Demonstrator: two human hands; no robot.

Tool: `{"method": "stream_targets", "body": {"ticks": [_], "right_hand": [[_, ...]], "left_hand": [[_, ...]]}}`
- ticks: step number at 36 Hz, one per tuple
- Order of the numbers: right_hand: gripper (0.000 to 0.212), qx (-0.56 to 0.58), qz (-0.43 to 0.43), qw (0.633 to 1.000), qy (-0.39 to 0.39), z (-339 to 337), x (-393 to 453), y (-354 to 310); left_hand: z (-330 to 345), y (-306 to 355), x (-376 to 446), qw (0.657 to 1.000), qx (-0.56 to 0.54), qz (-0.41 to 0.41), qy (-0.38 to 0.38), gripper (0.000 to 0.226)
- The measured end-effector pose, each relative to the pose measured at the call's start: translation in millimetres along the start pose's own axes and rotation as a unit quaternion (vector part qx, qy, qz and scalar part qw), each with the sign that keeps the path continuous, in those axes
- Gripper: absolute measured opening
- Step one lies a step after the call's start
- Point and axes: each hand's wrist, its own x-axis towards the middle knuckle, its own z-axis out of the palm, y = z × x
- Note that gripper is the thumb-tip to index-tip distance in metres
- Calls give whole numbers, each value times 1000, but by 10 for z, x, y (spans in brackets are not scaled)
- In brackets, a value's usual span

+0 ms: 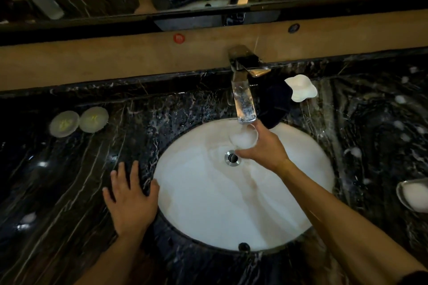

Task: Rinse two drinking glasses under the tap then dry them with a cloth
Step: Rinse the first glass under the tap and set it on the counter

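My right hand [264, 148] grips a clear drinking glass [243, 138] over the white sink [208, 203], right under the chrome tap [243, 99]. Water runs from the spout into the glass, which looks full of foamy water. A second glass [412, 194] stands at the far right edge of the counter, partly cut off. A dark cloth [276, 104] lies bunched behind the sink, right of the tap. My left hand [130, 196] rests flat on the black marble counter at the sink's left rim, holding nothing.
A white wavy dish [301, 88] sits behind the cloth. Two round pale lids or dishes [78, 120] lie on the counter at left. The drain [232, 157] sits mid-basin. A mirror runs along the back, above a tan ledge.
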Motion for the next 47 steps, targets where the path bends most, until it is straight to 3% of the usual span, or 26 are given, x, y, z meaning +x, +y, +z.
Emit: {"method": "stream_targets", "body": {"ticks": [3, 8, 12, 16, 19, 23, 27, 31, 36, 42, 47], "right_hand": [[81, 33, 11, 999, 1, 70, 67, 10], [84, 178, 19, 981, 68, 218, 95, 17], [84, 120, 29, 983, 133, 235, 53, 17], [81, 76, 41, 995, 57, 111, 9, 81], [74, 116, 46, 992, -12, 82, 6, 107], [76, 190, 45, 981, 16, 201, -14, 104], [79, 87, 26, 994, 68, 293, 3, 35], [81, 72, 67, 995, 31, 254, 39, 117], [64, 258, 180, 946, -78, 231, -34, 316], [41, 314, 302, 889, -138, 425, -182, 399], [59, 336, 387, 845, -153, 522, -247, 471]], "left_hand": [[14, 15, 13, 1000, 0, -7, 0, 76], [22, 3, 9, 1000, -2, -1, 11, 75], [27, 7, -3, 1000, -3, 4, 19, 73], [16, 20, -6, 1000, -1, 1, 21, 73], [12, 16, -10, 1000, -5, 3, 22, 73], [17, 13, -10, 1000, -4, 1, 22, 73], [18, 12, -8, 1000, -4, 3, 26, 73], [31, 5, -8, 1000, 1, 5, 27, 73], [46, -10, 0, 1000, -1, 5, 28, 72], [51, -5, -1, 1000, 5, 8, 29, 73], [46, -6, -4, 999, 5, 10, 35, 72]]}}
